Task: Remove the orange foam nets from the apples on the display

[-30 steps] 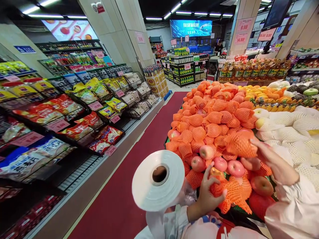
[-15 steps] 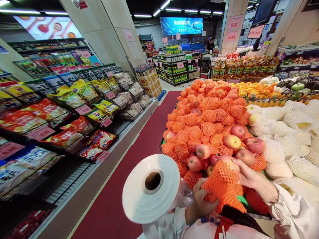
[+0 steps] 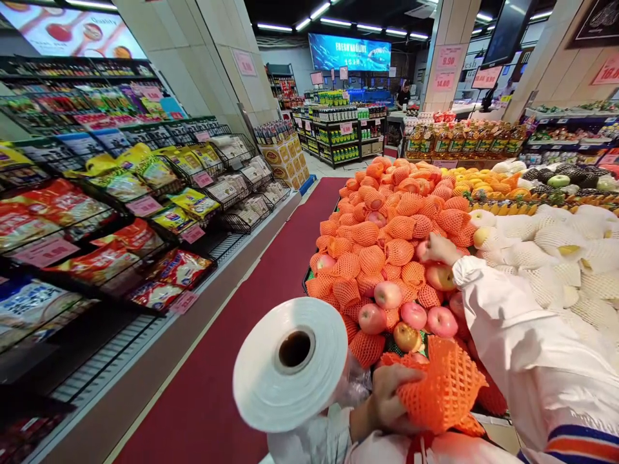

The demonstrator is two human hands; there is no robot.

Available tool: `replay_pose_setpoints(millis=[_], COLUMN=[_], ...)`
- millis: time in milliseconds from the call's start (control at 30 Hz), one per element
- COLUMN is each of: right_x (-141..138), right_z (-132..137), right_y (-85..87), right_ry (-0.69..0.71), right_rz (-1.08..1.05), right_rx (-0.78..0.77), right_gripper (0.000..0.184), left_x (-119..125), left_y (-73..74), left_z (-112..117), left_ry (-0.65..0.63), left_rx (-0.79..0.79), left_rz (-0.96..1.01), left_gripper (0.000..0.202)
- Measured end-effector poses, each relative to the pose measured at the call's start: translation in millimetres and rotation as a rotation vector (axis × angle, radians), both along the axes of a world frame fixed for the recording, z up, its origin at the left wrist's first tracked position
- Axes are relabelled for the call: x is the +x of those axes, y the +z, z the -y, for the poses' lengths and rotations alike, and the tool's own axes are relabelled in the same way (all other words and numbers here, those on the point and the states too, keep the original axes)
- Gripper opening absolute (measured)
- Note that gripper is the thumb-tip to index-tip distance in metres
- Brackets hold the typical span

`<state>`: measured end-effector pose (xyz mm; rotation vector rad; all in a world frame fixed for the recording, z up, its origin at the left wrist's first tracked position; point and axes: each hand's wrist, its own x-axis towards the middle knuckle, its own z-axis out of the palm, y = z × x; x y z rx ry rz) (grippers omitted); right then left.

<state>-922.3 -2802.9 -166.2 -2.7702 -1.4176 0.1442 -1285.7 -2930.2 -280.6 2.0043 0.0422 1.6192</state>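
Crumpled orange foam net sleeves are gripped in my left hand, low in front of me and close to the plastic bag roll. My right hand reaches onto the heap, its fingers curled against a pinkish apple; part of that apple is hidden by them. Below my right wrist lies a yellow-red apple. Several bare apples, one of them a pink apple, lie at the near side of the heap. Behind them are many apples in orange netting.
White-netted fruit is piled to the right of the apples. Bagged goods fill wire shelves on the left, beyond a dark red floor strip. Oil bottles stand behind the fruit. A person stands far back.
My right hand has moved forward and up from the foam net to an apple on the heap. My left hand keeps the netting, which has no apple showing in it now.
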Motion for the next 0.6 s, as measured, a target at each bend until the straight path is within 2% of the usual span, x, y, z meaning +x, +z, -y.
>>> replay_pose_setpoints(millis=[100,167,300,367,433,467,533,600], right_x=[-5.9,-13.9,-41.8,-57.3,-69.4,-73.7,-79.4,-83.2], right_z=[-14.0,-21.4,-33.4,-36.9,-38.2,-38.1,-36.6,-34.4], right_y=[-15.7,-18.3,-10.9,-7.2,-5.6,-5.5,-6.5,-8.9], right_ry=[0.052,0.047,0.051,0.136,0.202,0.209,0.159,0.109], right_rz=[-0.005,0.015,0.134,0.151,0.13,0.114,0.096,0.13], right_rx=[-0.068,-0.096,-0.037,-0.015,-0.027,-0.037,-0.029,0.061], right_gripper=[0.063,0.057,0.043,0.044,0.044,0.047,0.064,0.076], left_x=[-1.3,0.7,7.8,9.5,9.0,8.4,6.9,6.0], left_y=[0.6,-4.0,-19.5,-26.5,-31.3,-32.8,-34.1,-33.1], left_z=[-2.0,-1.1,3.8,4.9,4.2,3.4,1.5,-0.2], left_ry=[0.061,0.087,0.05,-0.004,-0.07,-0.092,-0.107,-0.107], left_rx=[0.008,-0.038,-0.352,-0.415,-0.403,-0.394,-0.364,-0.3], left_rz=[-0.027,-0.054,-0.011,-0.002,-0.061,-0.104,-0.173,-0.178], left_gripper=[0.048,0.053,0.076,0.096,0.114,0.12,0.127,0.128])
